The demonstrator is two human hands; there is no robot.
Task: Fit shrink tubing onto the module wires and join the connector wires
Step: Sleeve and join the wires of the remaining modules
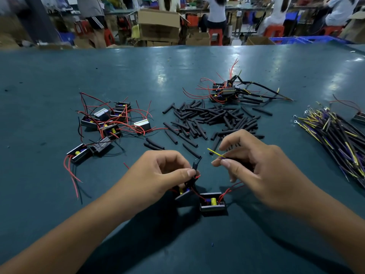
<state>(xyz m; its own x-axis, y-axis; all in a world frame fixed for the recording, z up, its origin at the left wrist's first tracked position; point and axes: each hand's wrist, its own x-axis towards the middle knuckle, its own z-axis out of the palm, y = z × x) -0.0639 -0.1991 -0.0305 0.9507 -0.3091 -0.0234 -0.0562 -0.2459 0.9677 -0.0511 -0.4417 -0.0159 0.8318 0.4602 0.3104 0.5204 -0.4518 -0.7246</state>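
Note:
My left hand (167,171) pinches a short black shrink tube (196,166) that sits on a module wire, just above a small black module (182,191) tucked under the hand. A second black module (212,202) with a yellow part and red wires lies on the table between my hands. My right hand (256,167) pinches a connector wire (216,153) whose yellow and purple ends point left toward the tube. A small gap separates the tube tip and the wire ends.
Loose black shrink tubes (209,119) are scattered across the middle of the green table (59,72). Unworked modules (110,123) with red wires lie at left, joined ones (227,91) behind, and a bundle of connector wires (339,139) at right. People sit at benches beyond.

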